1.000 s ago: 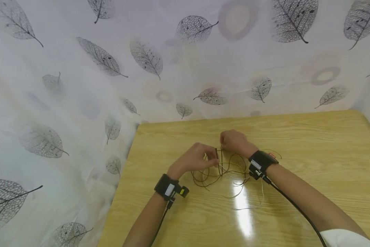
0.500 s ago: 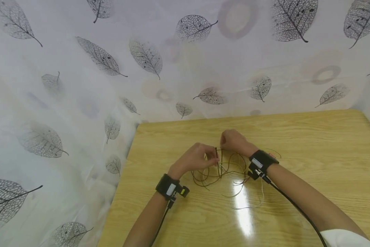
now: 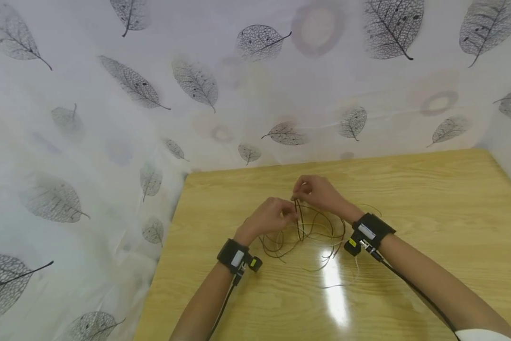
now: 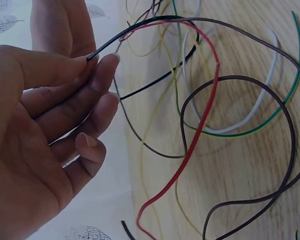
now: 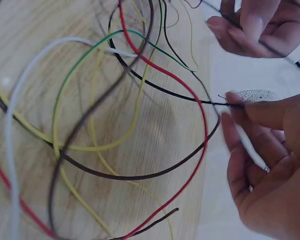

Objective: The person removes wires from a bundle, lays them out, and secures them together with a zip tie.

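Note:
My left hand [image 3: 270, 218] pinches a black wire [image 4: 108, 45] between thumb and index finger, its other fingers loosely bent. My right hand [image 3: 317, 192], slightly farther back and to the right, pinches a black strand [image 5: 210, 102] at its fingertips. Two dark strands hang side by side between the hands in the head view. Below them a loose tangle spreads: a red wire [image 5: 205, 120], a brown wire [image 4: 292, 135], a white wire [image 5: 10, 135], a green wire [image 4: 225, 134] and yellow ones. Part of the tangle is hidden behind my hands.
The wood-grain table [image 3: 221, 303] carries the tangle near its far side. Behind and to the left hangs a pale leaf-printed cloth [image 3: 221, 85]. Each wrist wears a black strap with a camera, and a cable [image 3: 409, 282] runs along the right forearm.
My right hand has moved a little left and away, closer to the left hand, with its fingers raised. The strands between the hands have shifted with it; the left hand stays nearly still.

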